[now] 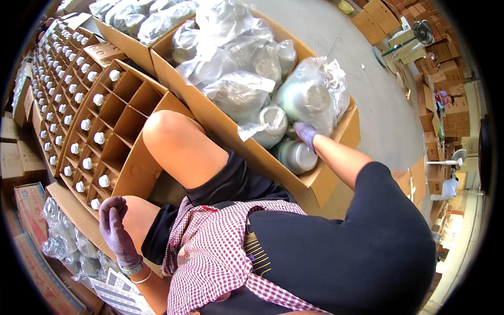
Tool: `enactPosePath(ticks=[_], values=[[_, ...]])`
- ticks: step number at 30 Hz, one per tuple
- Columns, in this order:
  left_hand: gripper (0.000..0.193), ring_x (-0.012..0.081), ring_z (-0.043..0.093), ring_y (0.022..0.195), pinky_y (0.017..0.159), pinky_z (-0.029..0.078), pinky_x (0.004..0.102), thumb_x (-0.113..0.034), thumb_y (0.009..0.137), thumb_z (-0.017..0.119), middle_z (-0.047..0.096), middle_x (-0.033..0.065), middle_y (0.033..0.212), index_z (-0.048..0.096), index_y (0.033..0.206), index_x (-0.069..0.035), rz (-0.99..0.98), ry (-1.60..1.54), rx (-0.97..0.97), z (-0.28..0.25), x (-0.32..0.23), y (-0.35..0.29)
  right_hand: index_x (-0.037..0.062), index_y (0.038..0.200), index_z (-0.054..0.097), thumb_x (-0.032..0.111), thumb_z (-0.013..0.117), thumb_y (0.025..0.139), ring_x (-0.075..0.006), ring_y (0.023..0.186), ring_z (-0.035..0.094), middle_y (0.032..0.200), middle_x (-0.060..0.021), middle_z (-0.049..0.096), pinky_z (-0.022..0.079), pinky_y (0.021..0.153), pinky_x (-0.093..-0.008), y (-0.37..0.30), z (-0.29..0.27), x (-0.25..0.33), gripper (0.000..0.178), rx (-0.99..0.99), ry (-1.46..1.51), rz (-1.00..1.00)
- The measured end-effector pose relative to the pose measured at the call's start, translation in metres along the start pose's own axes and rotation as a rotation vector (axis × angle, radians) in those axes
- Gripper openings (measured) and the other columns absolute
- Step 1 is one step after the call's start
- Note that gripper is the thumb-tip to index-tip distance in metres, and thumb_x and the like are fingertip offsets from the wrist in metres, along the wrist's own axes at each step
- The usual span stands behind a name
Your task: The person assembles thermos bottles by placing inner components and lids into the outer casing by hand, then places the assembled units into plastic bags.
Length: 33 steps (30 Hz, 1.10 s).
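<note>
My right hand point(305, 135), in a purple glove, reaches into a long open carton point(210, 122). Its fingers are bunched against the lower edge of a pale green glass vessel in a clear plastic bag point(307, 97); what they grip is partly hidden. Just below that hand lies another greenish vessel point(296, 156), and beside it is one with a round rim point(270, 123) half in plastic. My left hand point(118, 228), also gloved, is raised by my knee with its fingers curled together, and nothing shows in them. Near it stand white-capped bottles point(104, 181) in a divided carton point(139, 181).
More divided cartons of white-capped bottles point(50, 86) run to the far left. Another carton of bagged vessels point(142, 18) stands behind. Wrapped items point(68, 236) and printed sheets point(123, 294) lie at lower left. Stacked boxes point(375, 21) and a fan point(422, 32) are across the floor.
</note>
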<state>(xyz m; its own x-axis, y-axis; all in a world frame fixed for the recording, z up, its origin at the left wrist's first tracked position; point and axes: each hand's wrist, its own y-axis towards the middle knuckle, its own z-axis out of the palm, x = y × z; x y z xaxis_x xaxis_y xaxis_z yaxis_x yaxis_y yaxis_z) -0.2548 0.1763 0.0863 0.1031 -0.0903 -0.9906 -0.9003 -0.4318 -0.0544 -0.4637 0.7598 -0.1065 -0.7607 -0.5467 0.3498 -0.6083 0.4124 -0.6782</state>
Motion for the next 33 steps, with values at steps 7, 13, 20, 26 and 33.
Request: enactPosePath(ticks=[7,13,20,26,33], values=[[0.028,0.0222,0.065,0.106,0.098,0.052,0.0351,-0.017,0.106,0.05,0.067,0.0129,0.111,0.062,0.118,0.005,0.006,0.031,0.057,0.035,-0.016,0.023,0.0086,0.118,0.07,0.044,0.056,0.095,-0.031,0.1,0.065,0.115,-0.0131,0.072,0.049,0.082,-0.0473,0.133,0.03,-0.003,0.045,0.4,-0.054,-0.019],[0.027,0.0202,0.063,0.105,0.098,0.05,0.0335,-0.011,0.102,0.049,0.066,0.0109,0.11,0.064,0.117,0.005,0.035,0.267,0.122,0.023,-0.014,0.023,0.0006,0.123,0.068,0.039,0.061,0.091,-0.0337,0.111,0.068,0.12,-0.0227,0.071,0.053,0.092,-0.0469,-0.037,-0.039,0.073,0.051,0.309,-0.234,0.045],[0.03,0.0208,0.063,0.109,0.101,0.05,0.0368,-0.018,0.106,0.048,0.067,0.0112,0.114,0.064,0.118,0.004,-0.052,0.095,-0.067,-0.018,0.005,0.025,0.0094,0.109,0.077,0.025,0.061,0.089,-0.0316,0.092,0.072,0.096,-0.0177,0.073,0.057,0.085,-0.0438,-0.157,0.008,0.153,0.03,-0.118,-1.207,-1.134],[0.029,0.0212,0.063,0.109,0.102,0.05,0.0368,-0.017,0.103,0.053,0.067,0.0112,0.116,0.064,0.118,0.004,0.101,0.255,0.04,-0.011,-0.022,-0.003,0.0088,0.103,0.079,0.036,0.054,0.098,-0.0338,0.091,0.073,0.097,-0.0178,0.075,0.056,0.083,-0.0452,-0.063,0.109,0.126,0.037,-0.081,-1.084,-1.151],[0.028,0.0219,0.064,0.11,0.102,0.05,0.0382,-0.017,0.105,0.053,0.068,0.0116,0.114,0.065,0.119,0.005,0.058,0.06,-0.086,-0.015,-0.003,-0.023,0.01,0.103,0.077,0.029,0.063,0.09,-0.0311,0.085,0.071,0.093,-0.0171,0.074,0.054,0.078,-0.0442,-0.069,0.14,0.127,0.027,-0.211,-1.247,-1.08]])
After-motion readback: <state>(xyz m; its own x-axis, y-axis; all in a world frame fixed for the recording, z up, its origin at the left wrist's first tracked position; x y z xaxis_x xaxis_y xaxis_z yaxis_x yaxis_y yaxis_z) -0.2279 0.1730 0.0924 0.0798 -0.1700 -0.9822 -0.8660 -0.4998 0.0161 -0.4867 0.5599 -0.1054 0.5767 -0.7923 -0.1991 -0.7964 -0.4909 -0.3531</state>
